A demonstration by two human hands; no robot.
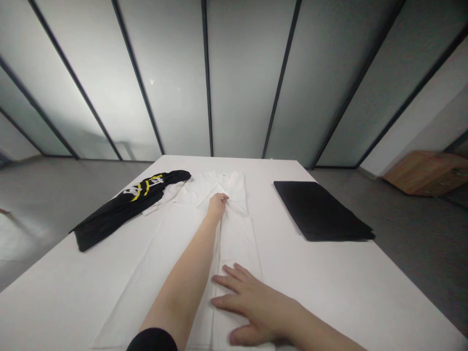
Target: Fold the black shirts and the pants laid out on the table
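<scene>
The left hand [217, 204] reaches to the collar end of a white shirt [239, 234], its fingers drawn together and seeming to pinch the cloth at the placket, though the fingertips are too small to show exactly what they grip. The right hand [252, 304] lies on the shirt's near end, fingers spread wide and pressing flat, which looks like a way to anchor the cloth so it stays taut along the placket between the two hands. The shirt lies lengthwise on a white table [340, 292], smoothed out, presumably so its centre line runs straight. Left of the shirt, a black garment [120, 214] with yellow and white print sits bunched, its edge nearly touching the shirt. Right of the shirt, well apart, lies a neat black folded stack [321, 209], apparently set aside there.
</scene>
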